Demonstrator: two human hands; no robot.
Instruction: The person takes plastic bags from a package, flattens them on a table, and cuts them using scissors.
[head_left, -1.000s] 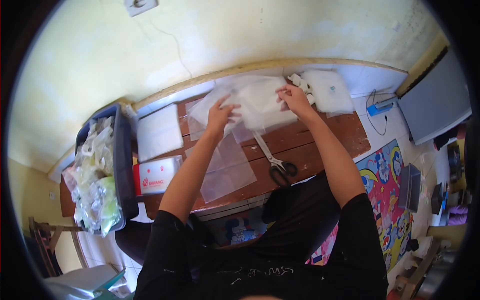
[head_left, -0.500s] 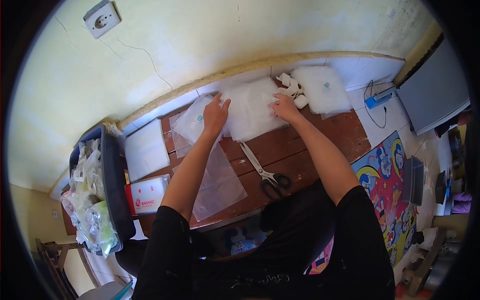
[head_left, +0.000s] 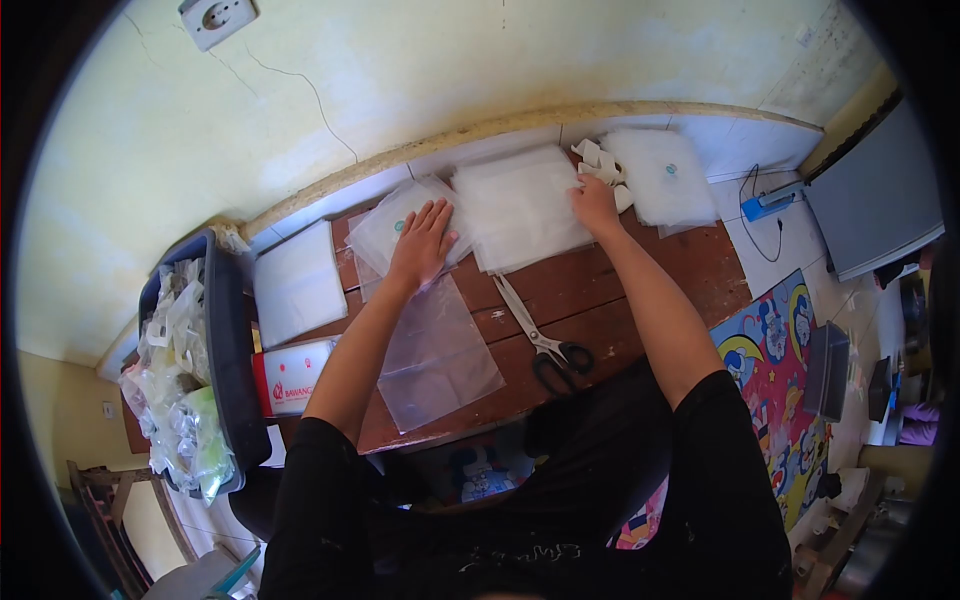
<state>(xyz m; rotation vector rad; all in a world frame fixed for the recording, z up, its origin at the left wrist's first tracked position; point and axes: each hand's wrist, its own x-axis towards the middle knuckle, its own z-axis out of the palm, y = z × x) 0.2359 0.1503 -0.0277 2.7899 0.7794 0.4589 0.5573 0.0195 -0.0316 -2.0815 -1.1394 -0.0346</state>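
My left hand (head_left: 424,240) lies flat, fingers stretched, on a loose pile of clear plastic bags (head_left: 378,232) with a green mark. To its right is a thick stack of whitish plastic bags (head_left: 515,205). At that stack's right edge my right hand (head_left: 596,205) has its fingers curled in a pinch on the bags; the fingertips are partly hidden. Crumpled white strips (head_left: 598,160) lie just beyond it. Black-handled scissors (head_left: 540,342) rest open in front of the stack. A single clear plastic bag (head_left: 440,355) is spread below my left hand.
Another bag stack (head_left: 662,178) sits at the table's right end. On the left are a flat bag pack (head_left: 300,276), a red-and-white packet (head_left: 292,378) and a dark bin (head_left: 222,370) full of crumpled plastic. The brown wooden table (head_left: 640,310) meets a wall behind.
My left hand has moved from the middle stack's left edge onto the marked pile and flattened out. My right hand remains at the middle stack's right edge. The view has shifted slightly.
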